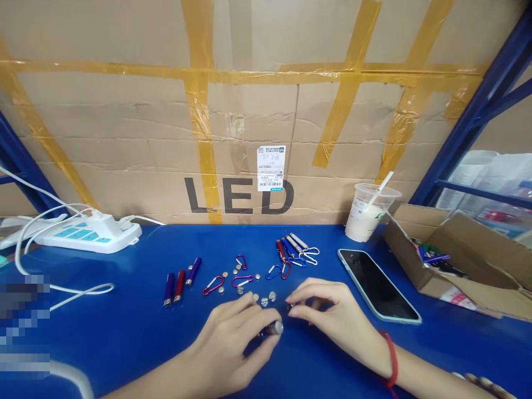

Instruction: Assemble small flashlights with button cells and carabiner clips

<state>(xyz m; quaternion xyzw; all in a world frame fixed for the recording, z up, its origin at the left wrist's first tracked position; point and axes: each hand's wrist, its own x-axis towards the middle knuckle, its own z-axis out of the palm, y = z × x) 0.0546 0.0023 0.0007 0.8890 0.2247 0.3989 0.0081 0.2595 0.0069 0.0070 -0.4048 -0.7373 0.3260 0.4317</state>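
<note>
My left hand (243, 338) is closed around a small flashlight tube (275, 327); its round silver end pokes out between thumb and fingers, and the rest is mostly covered. Just to the right, my right hand (322, 305) pinches a tiny dark piece (290, 305), too small to name. Beyond the fingers lie clear plastic bits (265, 302) and several button cells (225, 274). Among them are a red carabiner (213, 285) and purple carabiners (242, 281). Purple and red tubes (179, 286) rest at the left. Several flashlights with carabiners (291, 247) lie together farther back.
A phone (380, 285) lies right of my right hand. Behind it are a drink cup with a straw (366, 213) and an opened cardboard box (440, 277). A power strip (87, 234) with white cables sits at the left. A large carton (249, 122) stands behind the blue table (141, 327).
</note>
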